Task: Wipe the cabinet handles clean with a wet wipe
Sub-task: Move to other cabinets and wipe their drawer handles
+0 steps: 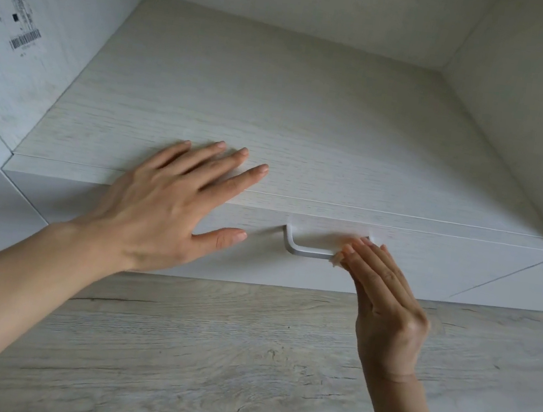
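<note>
Left hand (163, 205) lies flat, fingers spread wide, on the shelf (276, 109) at centre frame; right hand (386, 297) pinches a wipe (338, 260) against the handle (309, 245).

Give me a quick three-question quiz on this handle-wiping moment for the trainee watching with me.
1. True or false: the left hand lies flat and open on the shelf above the drawer front.
2. Which end of the handle is the right hand working on? A) the left end B) the right end C) neither, it is off the handle
3. Fill in: the small crumpled bit showing under the right hand's fingertips, against the handle bar, is the ____.

Key
1. True: palm down, fingers spread, thumb over the drawer front.
2. B: the fingers cover the right end; the left bend is bare.
3. wet wipe, only a scrap of it visible.
</note>
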